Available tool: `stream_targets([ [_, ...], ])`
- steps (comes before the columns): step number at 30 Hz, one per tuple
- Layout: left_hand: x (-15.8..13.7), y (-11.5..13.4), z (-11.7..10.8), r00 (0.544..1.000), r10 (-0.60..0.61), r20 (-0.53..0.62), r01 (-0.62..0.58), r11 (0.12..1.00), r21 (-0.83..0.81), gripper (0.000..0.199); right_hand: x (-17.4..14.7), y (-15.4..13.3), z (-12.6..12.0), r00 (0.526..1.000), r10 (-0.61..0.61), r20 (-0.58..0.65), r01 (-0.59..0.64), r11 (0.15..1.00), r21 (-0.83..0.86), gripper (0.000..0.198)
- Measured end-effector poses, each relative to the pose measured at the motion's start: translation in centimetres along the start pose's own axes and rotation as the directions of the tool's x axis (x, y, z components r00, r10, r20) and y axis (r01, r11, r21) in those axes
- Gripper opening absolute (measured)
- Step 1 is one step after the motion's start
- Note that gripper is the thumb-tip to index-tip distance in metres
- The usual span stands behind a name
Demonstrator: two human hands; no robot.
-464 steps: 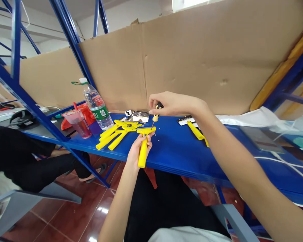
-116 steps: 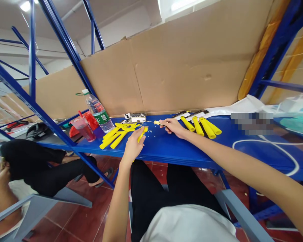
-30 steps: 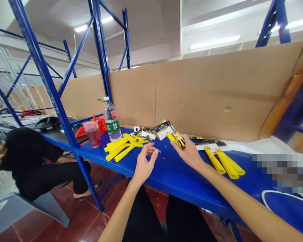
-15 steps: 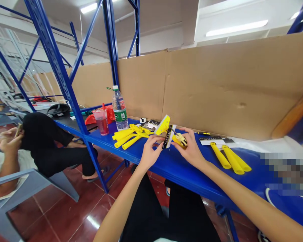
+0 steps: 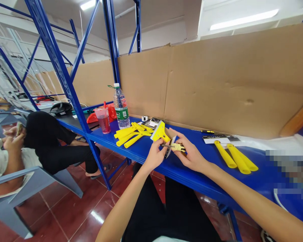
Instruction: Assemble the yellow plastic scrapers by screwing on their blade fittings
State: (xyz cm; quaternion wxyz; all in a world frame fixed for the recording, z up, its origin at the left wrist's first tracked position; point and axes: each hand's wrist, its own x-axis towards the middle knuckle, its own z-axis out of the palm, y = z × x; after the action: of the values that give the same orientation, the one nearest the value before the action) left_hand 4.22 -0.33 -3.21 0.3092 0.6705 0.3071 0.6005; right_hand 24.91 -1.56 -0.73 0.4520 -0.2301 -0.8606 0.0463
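My left hand (image 5: 155, 156) is closed around the neck of a yellow scraper (image 5: 158, 131), whose broad head points up and to the left. In my right hand (image 5: 192, 154) is a screwdriver (image 5: 178, 147) with a pale yellow and black handle. Its shaft points left, with the tip at or near my left fingers; whether it touches the scraper I cannot tell. A black-and-white card (image 5: 168, 153) stands between both hands, partly hidden by the screwdriver and fingers. Left of my hands, several yellow handles (image 5: 127, 137) lie in a heap on the blue table (image 5: 141, 153).
A water bottle (image 5: 122, 111) and a cup of red drink (image 5: 103, 121) stand at the left. More yellow tubular handles (image 5: 238, 159) lie at the right, near another screwdriver (image 5: 207, 131). Cardboard (image 5: 217, 84) walls the back. A seated person (image 5: 15, 148) is at far left.
The scraper head has swung left and lower. The screwdriver has turned from tilted to nearly level, its shaft now pointing left. The card has tipped and dropped slightly between the hands.
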Motion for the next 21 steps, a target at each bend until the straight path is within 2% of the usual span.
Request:
stream_targets([
  [3,0.0,0.4,0.0,0.999,-0.037,-0.03,0.034,0.997,-0.07,0.058,0.2,-0.2,-0.2,0.997,0.058,-0.046,-0.056,0.998,0.035,0.011],
  [7,-0.2,0.7,-0.3,0.984,-0.162,0.071,0.173,0.965,-0.199,0.056,0.7,-0.5,-0.4,0.985,0.099,-0.142,-0.086,0.992,0.096,0.005],
  [10,-0.2,0.6,-0.4,0.981,-0.167,0.096,0.185,0.956,-0.226,0.057,0.8,-0.6,-0.3,0.968,0.106,-0.228,-0.087,0.992,0.092,0.008],
  [14,-0.2,0.0,-0.4,0.977,-0.214,0.008,0.209,0.94,-0.269,0.06,0.9,-0.5,-0.1,0.937,0.125,-0.326,-0.079,0.986,0.149,0.017],
  [17,0.0,-0.2,-0.4,0.962,-0.262,-0.081,0.22,0.913,-0.344,0.057,1.0,-0.3,-0.3,0.919,0.256,-0.299,-0.188,0.953,0.237,0.022],
  [21,0.6,0.0,-0.4,0.926,-0.336,-0.17,0.204,0.827,-0.524,0.058,1.1,-0.1,-0.7,0.889,0.386,-0.247,-0.322,0.909,0.264,0.033],
])
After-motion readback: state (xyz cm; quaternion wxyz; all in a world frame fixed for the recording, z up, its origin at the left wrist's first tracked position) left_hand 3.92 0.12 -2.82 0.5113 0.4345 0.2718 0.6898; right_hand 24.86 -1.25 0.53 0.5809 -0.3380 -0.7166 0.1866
